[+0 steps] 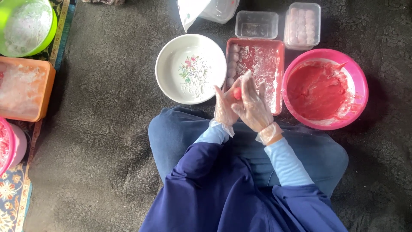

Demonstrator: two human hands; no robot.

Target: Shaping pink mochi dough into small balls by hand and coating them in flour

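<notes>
Both my hands wear thin clear plastic gloves. Between the palms of my left hand (224, 108) and my right hand (254, 106) sits a small red dough ball (237, 93), held just above my lap. Right behind my hands lies a red rectangular tray (277, 77) dusted with white flour, with a column of floured balls (233, 64) along its left side. A pink bowl (360, 81) of red dough stands to the right of my hands. A white floral bowl (168, 64) with flour traces stands to the left.
A lidded clear box of pale balls (302, 25) and an open clear box (256, 24) stand behind the tray. At far left are a green bowl (51, 30), an orange tub (45, 92) and a pink container (19, 146). Dark patterned carpet covers the floor.
</notes>
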